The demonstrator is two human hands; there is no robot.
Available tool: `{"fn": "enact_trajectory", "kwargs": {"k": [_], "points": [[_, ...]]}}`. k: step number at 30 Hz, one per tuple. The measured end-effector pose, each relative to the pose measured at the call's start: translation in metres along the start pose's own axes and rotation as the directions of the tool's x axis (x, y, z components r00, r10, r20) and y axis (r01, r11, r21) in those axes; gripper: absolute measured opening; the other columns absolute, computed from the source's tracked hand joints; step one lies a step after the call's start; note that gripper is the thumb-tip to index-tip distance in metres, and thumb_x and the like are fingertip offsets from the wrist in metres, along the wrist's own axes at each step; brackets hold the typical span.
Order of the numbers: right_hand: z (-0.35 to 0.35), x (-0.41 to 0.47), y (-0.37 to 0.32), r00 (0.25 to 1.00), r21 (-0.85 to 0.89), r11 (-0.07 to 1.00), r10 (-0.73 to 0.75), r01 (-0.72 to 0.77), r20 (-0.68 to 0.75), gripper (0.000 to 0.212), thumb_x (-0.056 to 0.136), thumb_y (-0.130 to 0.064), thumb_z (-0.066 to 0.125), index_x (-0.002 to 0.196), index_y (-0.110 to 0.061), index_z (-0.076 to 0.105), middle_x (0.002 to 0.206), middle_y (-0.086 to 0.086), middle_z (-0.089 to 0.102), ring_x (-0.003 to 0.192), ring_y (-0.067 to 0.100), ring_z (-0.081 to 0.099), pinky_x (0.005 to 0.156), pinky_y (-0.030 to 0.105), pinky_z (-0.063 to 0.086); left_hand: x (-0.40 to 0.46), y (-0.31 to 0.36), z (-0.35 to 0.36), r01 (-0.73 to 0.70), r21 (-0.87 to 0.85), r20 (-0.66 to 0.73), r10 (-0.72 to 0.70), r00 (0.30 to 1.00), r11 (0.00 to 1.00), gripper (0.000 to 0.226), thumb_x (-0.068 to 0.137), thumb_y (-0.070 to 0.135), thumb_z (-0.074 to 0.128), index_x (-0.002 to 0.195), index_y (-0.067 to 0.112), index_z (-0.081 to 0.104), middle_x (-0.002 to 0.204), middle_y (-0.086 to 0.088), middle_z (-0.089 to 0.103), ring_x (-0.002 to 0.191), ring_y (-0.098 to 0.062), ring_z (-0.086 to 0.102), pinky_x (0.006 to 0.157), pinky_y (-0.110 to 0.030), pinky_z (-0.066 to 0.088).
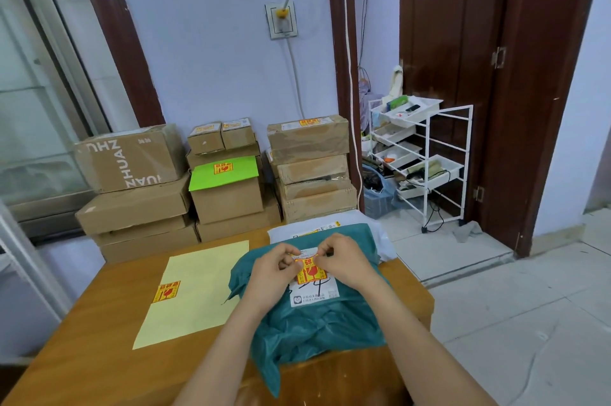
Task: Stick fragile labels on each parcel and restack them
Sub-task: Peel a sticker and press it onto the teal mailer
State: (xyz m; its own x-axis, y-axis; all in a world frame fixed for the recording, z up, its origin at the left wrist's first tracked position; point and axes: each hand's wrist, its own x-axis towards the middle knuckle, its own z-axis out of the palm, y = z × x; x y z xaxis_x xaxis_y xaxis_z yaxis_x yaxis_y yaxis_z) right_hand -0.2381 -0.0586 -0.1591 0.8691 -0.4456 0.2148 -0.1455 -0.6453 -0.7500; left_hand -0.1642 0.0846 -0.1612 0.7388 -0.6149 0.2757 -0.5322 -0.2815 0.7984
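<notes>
Far left, the boxes (132,194) show no label; the middle and right stacks (310,167) show some. One label (166,291) remains on my sheet (198,290). On the teal parcel (307,323) ahead, my left hand (271,268) and right hand (344,260) pinch the sticker's (309,270) top edge, fingers curled.

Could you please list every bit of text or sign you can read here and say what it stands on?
"ZHUAN ZHUAN", partly cut off and turned: big cardboard box, top of left stack.
Red-and-yellow fragile labels with a broken-glass sign, characters too blurred: teal parcel, yellow backing sheet, green sheet, stacked boxes.
White shipping label on the teal parcel: print too small to read.
</notes>
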Motion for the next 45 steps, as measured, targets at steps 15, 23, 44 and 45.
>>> {"fn": "enact_trajectory", "kwargs": {"k": [15,23,44,45], "points": [[0.003,-0.002,0.004,0.999,-0.049,0.998,-0.044,0.044,0.006,0.027,0.080,-0.015,0.066,0.064,-0.028,0.049,0.092,-0.004,0.053,0.097,0.013,0.045,0.081,0.023,0.037,0.000,0.000,0.002,-0.019,0.050,0.036,0.017,0.999,0.999,0.023,0.081,0.011,0.072,0.100,0.017,0.060,0.072,0.002,0.054,0.061,-0.006,0.047,0.059,-0.013,0.041],[0.004,-0.006,0.004,0.995,-0.159,0.982,-0.104,0.102,-0.002,0.013,0.082,-0.018,0.062,0.075,-0.018,0.052,0.096,-0.004,0.052,0.101,0.017,0.043,0.087,0.030,0.040,0.001,-0.002,0.003,-0.020,0.051,0.043,0.018,0.999,0.998,0.027,0.079,0.010,0.074,0.099,0.019,0.058,0.072,0.003,0.054,0.061,-0.006,0.048,0.060,-0.015,0.043],[-0.011,-0.011,0.003,0.974,-0.175,0.971,-0.130,0.163,0.186,0.059,0.082,-0.030,0.069,0.132,-0.012,0.043,0.125,0.003,0.046,0.118,0.017,0.036,0.100,0.033,0.036,0.003,-0.002,-0.003,0.019,0.012,0.136,-0.021,0.990,1.000,0.056,0.071,0.004,0.076,0.117,0.018,0.047,0.089,0.001,0.046,0.074,-0.011,0.045,0.068,-0.023,0.043],[-0.012,-0.010,0.003,0.972,-0.163,0.974,-0.127,0.160,0.200,0.059,0.082,-0.029,0.069,0.133,-0.012,0.042,0.126,0.003,0.046,0.119,0.017,0.036,0.100,0.031,0.035,0.003,-0.002,-0.003,0.024,0.014,0.142,-0.026,0.990,1.000,0.057,0.070,0.004,0.076,0.118,0.018,0.047,0.090,0.001,0.046,0.075,-0.011,0.046,0.069,-0.024,0.043]]}}
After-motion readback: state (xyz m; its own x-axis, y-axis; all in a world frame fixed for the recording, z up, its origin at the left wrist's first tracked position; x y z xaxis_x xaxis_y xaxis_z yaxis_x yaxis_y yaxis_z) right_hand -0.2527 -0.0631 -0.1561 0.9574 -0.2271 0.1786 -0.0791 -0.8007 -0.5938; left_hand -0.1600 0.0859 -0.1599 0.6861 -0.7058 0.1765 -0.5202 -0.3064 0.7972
